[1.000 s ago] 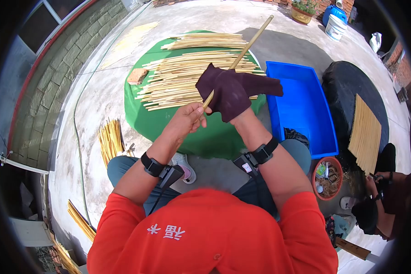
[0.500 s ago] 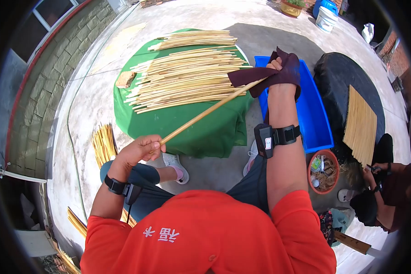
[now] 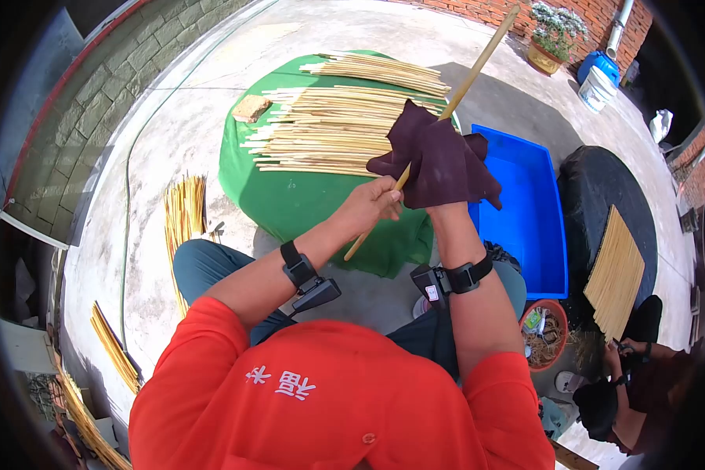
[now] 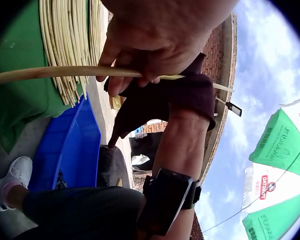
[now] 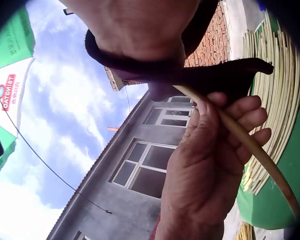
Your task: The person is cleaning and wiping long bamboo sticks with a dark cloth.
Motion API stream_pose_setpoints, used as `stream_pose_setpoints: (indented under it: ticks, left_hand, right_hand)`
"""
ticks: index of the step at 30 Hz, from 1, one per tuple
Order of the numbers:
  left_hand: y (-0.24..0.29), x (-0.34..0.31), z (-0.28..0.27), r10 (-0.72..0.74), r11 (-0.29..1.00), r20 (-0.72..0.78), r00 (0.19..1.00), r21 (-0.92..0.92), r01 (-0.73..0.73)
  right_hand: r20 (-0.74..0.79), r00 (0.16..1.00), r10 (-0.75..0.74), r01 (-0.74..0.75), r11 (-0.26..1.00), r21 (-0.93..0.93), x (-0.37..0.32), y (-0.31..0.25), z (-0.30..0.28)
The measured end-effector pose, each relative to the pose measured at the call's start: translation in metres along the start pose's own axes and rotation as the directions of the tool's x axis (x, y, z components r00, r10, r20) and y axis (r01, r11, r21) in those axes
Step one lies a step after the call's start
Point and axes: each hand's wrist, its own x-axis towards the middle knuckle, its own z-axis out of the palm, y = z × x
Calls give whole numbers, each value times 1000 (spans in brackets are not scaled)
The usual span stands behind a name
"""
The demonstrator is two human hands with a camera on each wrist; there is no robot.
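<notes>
A long pale stick (image 3: 479, 69) slants from the lower left up to the right in the head view. My left hand (image 3: 372, 205) pinches it near its lower end, thumb against fingers; the right wrist view shows this left hand (image 5: 205, 155) side-on. A dark purple cloth (image 3: 439, 160) wraps the stick just above, with my right hand beneath it; the cloth hides the fingers. In the left wrist view the cloth (image 4: 192, 95) lies close beside my left hand (image 4: 150, 45).
Rows of sticks (image 3: 329, 129) and a brick (image 3: 251, 108) lie on a green-covered round table (image 3: 290, 196). To the right stand a blue tub (image 3: 525, 219), a black round surface (image 3: 603, 188) and a red basin (image 3: 552, 356). Another person (image 3: 642, 392) sits at lower right.
From far apart, with the stick stretched between them, my hands have come close together. The cloth has moved back toward the left hand, and the stick's far end now points up and right.
</notes>
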Motion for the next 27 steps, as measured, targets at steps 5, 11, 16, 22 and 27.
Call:
stream_pose_setpoints:
  ticks: [5, 11, 16, 22, 27]
  left_hand:
    - [-3, -12, 4, 154, 679, 107, 982, 711, -183]
    - [39, -16, -33, 431, 892, -406, 806, 61, -447]
    - [32, -13, -48, 166, 922, -335, 928, -281, -267]
    - [12, 0, -149, -42, 738, -628, 777, -544, -400]
    - [-13, 10, -175, -217, 679, -675, 705, -624, -388]
  right_hand:
    - [234, 954, -187, 293, 736, -610, 23, -34, -29]
    - [666, 713, -220, 450, 872, -194, -3, -44, -5]
    - [753, 570, 328, -262, 942, -211, 4, -62, -7]
    - [764, 632, 128, 200, 926, -321, 11, -27, -50]
    - [624, 771, 124, 174, 903, -394, 14, 6, -90]
